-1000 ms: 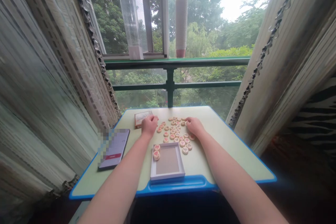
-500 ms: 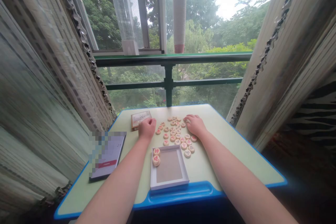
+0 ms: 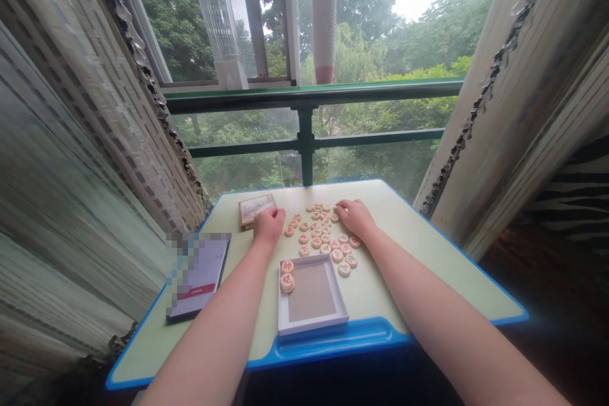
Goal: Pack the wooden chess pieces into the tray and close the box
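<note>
Round wooden Chinese chess pieces (image 3: 326, 231) with red or dark characters lie scattered over the pale green table. My left hand (image 3: 269, 224) is closed on the left of them, beside a small printed box (image 3: 257, 208). Whatever it may hold is hidden. At the far right edge of the pieces, my right hand (image 3: 356, 217) rests low with its fingers apart, the tips beside a chess piece (image 3: 334, 218). Nearer to me is a shallow white box tray (image 3: 314, 325). Several pieces sit in its left back corner, a red-marked one (image 3: 287, 280) on top of a stack.
A dark-edged tablet or folder (image 3: 202, 282), partly pixelated, lies at the table's left. The table (image 3: 442, 279) has a blue rim and a blue front groove (image 3: 340, 336). Curtains (image 3: 118, 108) hang at both sides, and a green railing (image 3: 380, 94) runs behind.
The view has tipped slightly, so the table sits a little higher and further right. My right hand's fingers have bent a little beside the pieces. My left hand stays closed.
</note>
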`<state>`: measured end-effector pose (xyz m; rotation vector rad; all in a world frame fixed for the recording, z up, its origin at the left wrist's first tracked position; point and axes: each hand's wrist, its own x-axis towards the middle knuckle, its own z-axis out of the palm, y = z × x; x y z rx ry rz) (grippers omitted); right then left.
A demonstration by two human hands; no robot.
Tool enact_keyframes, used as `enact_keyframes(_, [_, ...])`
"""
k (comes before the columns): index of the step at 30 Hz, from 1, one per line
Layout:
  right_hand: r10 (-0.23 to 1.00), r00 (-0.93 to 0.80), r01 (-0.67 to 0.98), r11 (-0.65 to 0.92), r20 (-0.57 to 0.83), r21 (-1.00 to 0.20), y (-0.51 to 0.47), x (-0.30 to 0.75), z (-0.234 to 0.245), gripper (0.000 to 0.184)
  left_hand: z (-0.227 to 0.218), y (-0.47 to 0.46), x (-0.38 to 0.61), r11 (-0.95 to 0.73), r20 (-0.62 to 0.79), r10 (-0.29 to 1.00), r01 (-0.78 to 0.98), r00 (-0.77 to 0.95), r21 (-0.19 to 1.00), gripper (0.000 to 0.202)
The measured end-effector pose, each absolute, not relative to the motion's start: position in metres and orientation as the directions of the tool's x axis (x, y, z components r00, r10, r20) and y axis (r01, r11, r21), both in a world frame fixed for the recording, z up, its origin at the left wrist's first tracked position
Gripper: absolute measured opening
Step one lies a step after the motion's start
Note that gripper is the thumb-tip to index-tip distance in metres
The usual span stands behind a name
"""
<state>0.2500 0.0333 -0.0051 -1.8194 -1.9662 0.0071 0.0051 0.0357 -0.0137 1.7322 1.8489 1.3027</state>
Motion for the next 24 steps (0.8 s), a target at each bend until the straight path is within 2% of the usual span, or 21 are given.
enact_keyframes(8, [0.953,-0.016,0.952,0.107,0.302,-0.285,0.042,0.252,-0.011,0.034,-0.013,0.035,0.003,-0.138,0.365,0.902,0.645,-0.232,0.752,0.029])
enact_keyframes(14, [0.954,0.018,0.945,0.081,0.299,-0.318,0.044,0.252,-0.014,0.039,-0.012,0.034,0.004,-0.133,0.362,0.901,0.644,-0.238,0.754,0.028])
enact_keyframes(24, [0.976,0.082,0.923,0.001,0.200,-0.385,0.060,0.249,-0.001,0.043,-0.011,0.034,0.006,-0.116,0.340,0.908,0.633,-0.244,0.766,0.027])
